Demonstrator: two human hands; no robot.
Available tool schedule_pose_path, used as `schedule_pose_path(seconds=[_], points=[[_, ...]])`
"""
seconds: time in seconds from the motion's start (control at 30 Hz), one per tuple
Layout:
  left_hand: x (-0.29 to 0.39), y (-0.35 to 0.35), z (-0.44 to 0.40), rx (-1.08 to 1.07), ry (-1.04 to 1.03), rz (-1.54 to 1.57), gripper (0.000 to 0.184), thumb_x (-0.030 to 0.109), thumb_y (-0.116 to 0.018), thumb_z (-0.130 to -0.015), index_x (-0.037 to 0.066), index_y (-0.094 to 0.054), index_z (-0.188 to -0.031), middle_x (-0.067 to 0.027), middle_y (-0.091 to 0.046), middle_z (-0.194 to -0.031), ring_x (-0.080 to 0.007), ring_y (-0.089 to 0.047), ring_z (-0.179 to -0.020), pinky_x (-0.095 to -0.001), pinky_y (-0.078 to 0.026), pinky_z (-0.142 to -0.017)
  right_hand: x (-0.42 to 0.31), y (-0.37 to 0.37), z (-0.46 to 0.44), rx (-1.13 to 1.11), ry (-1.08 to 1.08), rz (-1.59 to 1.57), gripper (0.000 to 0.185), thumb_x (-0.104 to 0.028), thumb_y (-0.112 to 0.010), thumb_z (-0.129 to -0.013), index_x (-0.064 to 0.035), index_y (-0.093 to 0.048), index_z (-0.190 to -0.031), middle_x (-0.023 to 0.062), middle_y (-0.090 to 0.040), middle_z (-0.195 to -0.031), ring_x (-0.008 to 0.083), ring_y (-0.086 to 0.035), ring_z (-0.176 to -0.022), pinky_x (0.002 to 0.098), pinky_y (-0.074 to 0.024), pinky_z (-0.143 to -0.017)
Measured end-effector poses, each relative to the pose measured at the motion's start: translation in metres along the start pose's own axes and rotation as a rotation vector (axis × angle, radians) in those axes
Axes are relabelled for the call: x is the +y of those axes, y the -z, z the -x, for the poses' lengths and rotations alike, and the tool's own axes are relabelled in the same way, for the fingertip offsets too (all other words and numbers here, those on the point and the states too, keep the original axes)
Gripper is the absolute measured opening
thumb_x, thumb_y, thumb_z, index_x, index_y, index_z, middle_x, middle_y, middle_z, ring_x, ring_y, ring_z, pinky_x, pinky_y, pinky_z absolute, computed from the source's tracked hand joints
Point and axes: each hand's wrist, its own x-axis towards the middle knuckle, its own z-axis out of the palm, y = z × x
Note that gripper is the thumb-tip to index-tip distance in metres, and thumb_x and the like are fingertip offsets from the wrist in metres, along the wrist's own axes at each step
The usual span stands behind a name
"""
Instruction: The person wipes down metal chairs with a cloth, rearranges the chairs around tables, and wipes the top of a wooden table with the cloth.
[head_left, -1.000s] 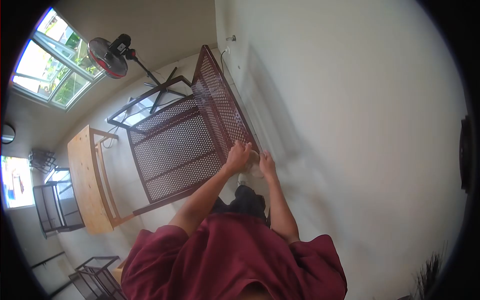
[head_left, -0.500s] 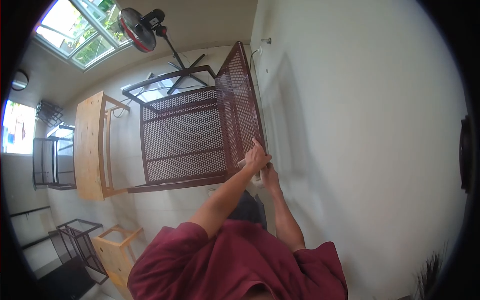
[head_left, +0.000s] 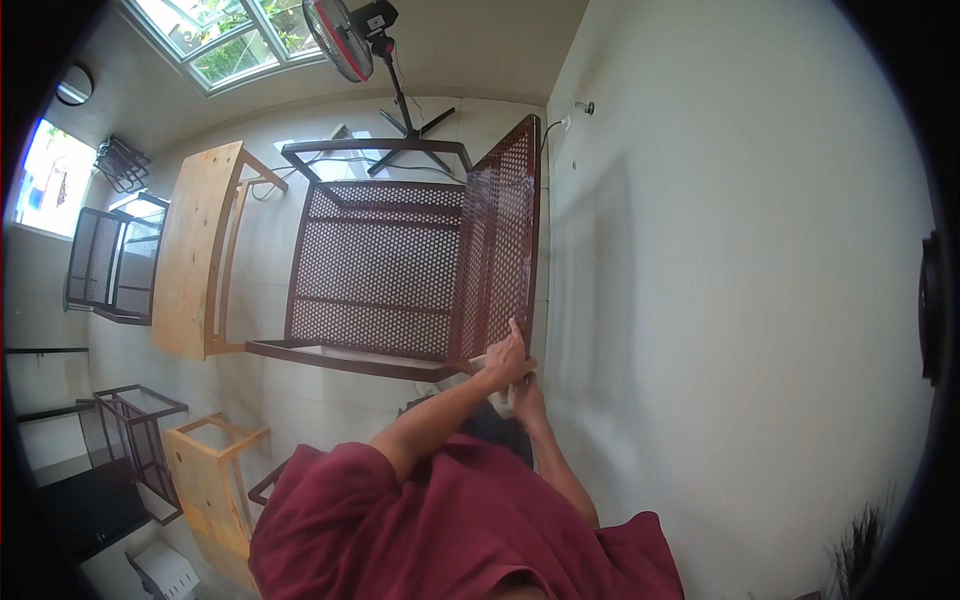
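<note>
A dark maroon bench (head_left: 380,250) of perforated metal stands ahead of me, its backrest (head_left: 507,220) on the right beside the wall. My left hand (head_left: 506,360) is at the backrest's near end, its index finger stretched along the metal and the other fingers curled. A pale, cloth-like piece (head_left: 504,402) shows beneath this hand, partly hidden. Just below and right of it is my right hand (head_left: 527,398), closed close to the same corner. What its fingers hold is hidden from view.
The white wall (head_left: 720,270) runs close along the right. A standing fan (head_left: 385,60) is beyond the bench, with a cable on the floor. To the left stand a wooden bench (head_left: 195,250) and dark metal chairs (head_left: 115,260). Another wooden piece (head_left: 212,470) is lower left.
The view has shifted, so the bench and fan appear farther right. Both hands have moved slightly toward me, down to the backrest's near end.
</note>
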Motion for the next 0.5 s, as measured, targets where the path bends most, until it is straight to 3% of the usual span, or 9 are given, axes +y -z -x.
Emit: schedule_pose_path(seconds=[0.1,0.2,0.3,0.4,0.5], points=[[-0.004,-0.002,0.003,-0.012,0.006,0.018,0.106,0.040,-0.066,-0.080,-0.019,-0.006,-0.145,-0.0231,-0.067,-0.096,-0.0344,-0.067,-0.088,-0.0405,-0.054,-0.076,0.000,0.003,-0.003,-0.065,-0.072,0.037,0.054,-0.044,-0.042,-0.099,0.0031,-0.047,-0.126,0.0341,-0.060,-0.115,0.0499,-0.056,-0.111,0.0492,-0.0455,-0.091],[-0.013,0.006,0.010,-0.002,0.006,0.089,0.098,0.042,-0.065,-0.082,-0.016,-0.017,-0.145,-0.0263,-0.065,-0.104,-0.0378,-0.065,-0.096,-0.0414,-0.053,-0.083,-0.005,0.015,-0.014,-0.156,-0.056,0.172,0.058,-0.046,-0.044,-0.098,0.0034,-0.048,-0.128,0.0340,-0.059,-0.118,0.0482,-0.055,-0.115,0.0480,-0.0442,-0.095],[-0.051,0.004,0.010,0.056,-0.110,0.225,0.086,0.047,-0.066,-0.083,-0.013,-0.037,-0.139,-0.0279,-0.064,-0.110,-0.0401,-0.062,-0.104,-0.0422,-0.051,-0.088,-0.020,0.026,-0.033,-0.213,-0.122,0.248,0.058,-0.040,-0.051,-0.096,0.0054,-0.048,-0.132,0.0293,-0.054,-0.132,0.0394,-0.051,-0.127,0.0434,-0.0427,-0.100],[-0.072,0.027,0.020,-0.084,0.015,0.522,0.069,0.043,-0.068,-0.084,-0.009,-0.053,-0.127,-0.0240,-0.065,-0.111,-0.0342,-0.063,-0.105,-0.0391,-0.051,-0.087,-0.093,0.056,-0.026,-0.343,0.033,0.241,0.049,-0.026,-0.058,-0.090,0.0022,-0.051,-0.129,0.0244,-0.059,-0.124,0.0334,-0.058,-0.115,0.0389,-0.0461,-0.094],[-0.102,0.029,0.043,-0.004,-0.133,0.696,0.058,0.036,-0.071,-0.084,-0.005,-0.059,-0.123,-0.0168,-0.066,-0.107,-0.0215,-0.062,-0.099,-0.0344,-0.051,-0.082,-0.140,0.064,-0.048,-0.601,0.240,0.307,0.045,-0.018,-0.062,-0.084,-0.0004,-0.053,-0.124,0.0212,-0.063,-0.112,0.0294,-0.061,-0.103,0.0367,-0.0482,-0.088]])
